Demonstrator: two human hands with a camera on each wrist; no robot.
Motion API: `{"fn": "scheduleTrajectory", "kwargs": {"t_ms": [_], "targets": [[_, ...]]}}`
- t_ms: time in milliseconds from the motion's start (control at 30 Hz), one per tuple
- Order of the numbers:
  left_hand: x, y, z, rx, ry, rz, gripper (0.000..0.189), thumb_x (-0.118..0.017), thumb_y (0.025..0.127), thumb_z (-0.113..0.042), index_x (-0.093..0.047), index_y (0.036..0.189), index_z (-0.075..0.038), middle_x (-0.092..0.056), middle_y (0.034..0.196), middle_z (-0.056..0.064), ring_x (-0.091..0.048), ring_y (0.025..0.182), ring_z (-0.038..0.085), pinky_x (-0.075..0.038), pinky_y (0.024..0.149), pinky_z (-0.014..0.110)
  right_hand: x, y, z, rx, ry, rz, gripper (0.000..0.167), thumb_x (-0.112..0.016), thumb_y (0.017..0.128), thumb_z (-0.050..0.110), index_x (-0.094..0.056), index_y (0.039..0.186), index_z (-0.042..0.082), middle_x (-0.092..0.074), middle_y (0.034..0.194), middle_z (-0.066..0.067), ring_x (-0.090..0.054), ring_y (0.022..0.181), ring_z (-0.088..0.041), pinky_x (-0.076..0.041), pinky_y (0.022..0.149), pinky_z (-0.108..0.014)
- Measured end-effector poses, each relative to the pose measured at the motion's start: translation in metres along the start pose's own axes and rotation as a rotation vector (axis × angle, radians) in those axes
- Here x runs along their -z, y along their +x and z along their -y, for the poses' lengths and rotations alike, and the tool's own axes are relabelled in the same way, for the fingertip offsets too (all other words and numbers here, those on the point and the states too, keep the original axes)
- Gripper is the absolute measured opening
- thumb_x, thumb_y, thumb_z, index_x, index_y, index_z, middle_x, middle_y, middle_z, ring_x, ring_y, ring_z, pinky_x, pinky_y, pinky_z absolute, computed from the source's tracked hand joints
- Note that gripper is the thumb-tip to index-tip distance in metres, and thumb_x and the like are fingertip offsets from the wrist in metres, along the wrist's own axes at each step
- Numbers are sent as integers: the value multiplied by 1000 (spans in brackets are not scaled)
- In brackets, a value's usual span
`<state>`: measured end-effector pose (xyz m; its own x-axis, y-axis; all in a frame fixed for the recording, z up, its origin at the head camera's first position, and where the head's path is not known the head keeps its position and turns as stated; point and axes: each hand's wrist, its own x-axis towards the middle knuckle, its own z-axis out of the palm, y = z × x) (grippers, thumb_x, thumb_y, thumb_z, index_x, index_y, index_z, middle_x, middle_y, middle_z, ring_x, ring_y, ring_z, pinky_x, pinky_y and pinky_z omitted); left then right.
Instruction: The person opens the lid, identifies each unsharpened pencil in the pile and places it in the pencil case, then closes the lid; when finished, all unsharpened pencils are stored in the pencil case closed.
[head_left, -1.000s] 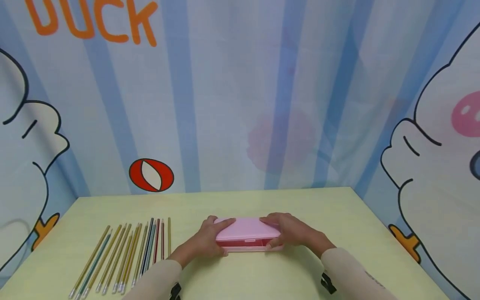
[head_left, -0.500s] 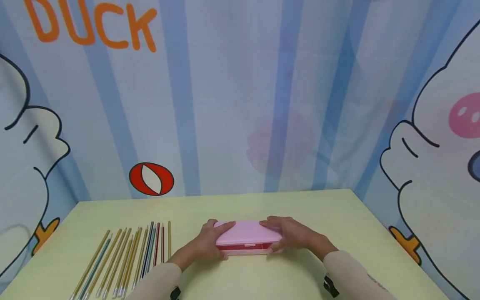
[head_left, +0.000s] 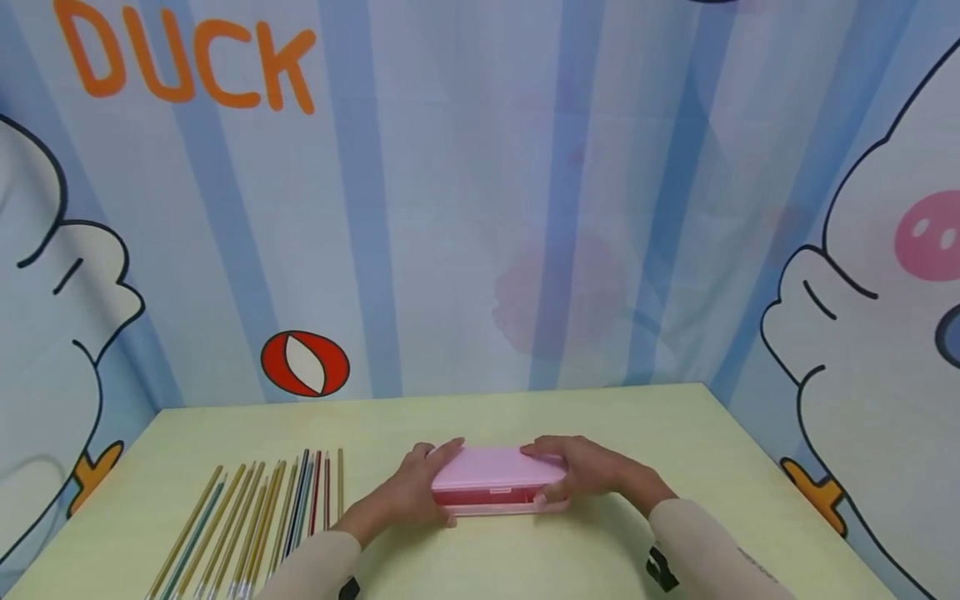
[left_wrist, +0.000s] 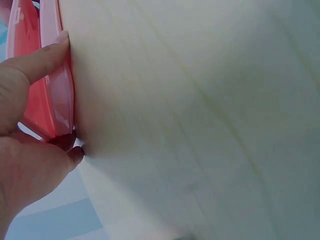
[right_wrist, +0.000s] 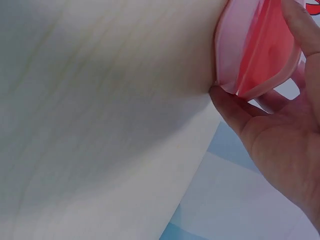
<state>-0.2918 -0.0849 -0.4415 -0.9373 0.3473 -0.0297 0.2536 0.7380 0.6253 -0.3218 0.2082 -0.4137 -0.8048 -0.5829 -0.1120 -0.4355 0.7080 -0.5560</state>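
Note:
A pink plastic pencil case (head_left: 498, 468) lies on the table, long side toward me, its lid raised a little over a red gap along the front. My left hand (head_left: 405, 490) grips its left end, a finger on top and another low at the front corner. At the right end my right hand (head_left: 588, 467) holds it, fingers over the lid and thumb at the front gap. Both wrist views show the parted red edges of the case (left_wrist: 62, 105), with fingertips of the right hand (right_wrist: 280, 135) at its bottom corner. The inside is mostly hidden.
Several pencils (head_left: 247, 525), mostly yellow with some green, dark and red ones, lie side by side left of the left hand. The pale yellow table (head_left: 637, 425) ends at a striped blue curtain (head_left: 465, 250) with cartoon prints.
The lid sank toward the base, then rose slightly again, leaving a narrower gap than at first. The left hand's top finger has lifted a bit. The head view has tilted up slightly.

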Motion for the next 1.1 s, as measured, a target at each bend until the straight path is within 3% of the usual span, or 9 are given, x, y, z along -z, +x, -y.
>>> {"fn": "scheduleTrajectory", "kwargs": {"t_ms": [267,467,667,933,1100], "targets": [[5,-3,3,-27,-47,-1,110,-92,68,-15,-28,158,-18,-41,141,24,-45,128,42,-41,104,65,5,2,7,-32,31,31,70,-82,81,37,-57,142,15,-53,148,-12,-43,140,-40,-34,112,-62],[10,-4,9,-41,-96,5,103,-86,77,-22,-24,159,-17,-39,144,24,-48,128,42,-41,104,65,8,4,6,-5,45,45,68,-80,83,36,-56,143,14,-54,147,-12,-44,140,-40,-37,110,-62],[8,0,12,-47,-116,-4,103,-86,76,-13,-24,159,-16,-43,141,22,-49,125,39,-43,105,62,13,4,2,14,89,61,67,-78,84,38,-56,143,14,-53,148,-13,-43,140,-40,-39,109,-60],[8,-2,14,-123,-150,-39,111,-87,73,-6,-17,159,-8,-48,139,25,-48,130,41,-36,112,60,20,-1,-9,29,184,88,59,-71,91,36,-56,142,13,-52,148,-15,-43,140,-39,-38,110,-60],[9,-4,16,-143,-180,-56,115,-88,71,-4,-14,159,-5,-51,137,28,-51,128,42,-35,112,58,23,-2,-11,12,229,38,61,-62,97,40,-50,146,8,-46,152,-18,-41,141,-43,-41,108,-59]]}}
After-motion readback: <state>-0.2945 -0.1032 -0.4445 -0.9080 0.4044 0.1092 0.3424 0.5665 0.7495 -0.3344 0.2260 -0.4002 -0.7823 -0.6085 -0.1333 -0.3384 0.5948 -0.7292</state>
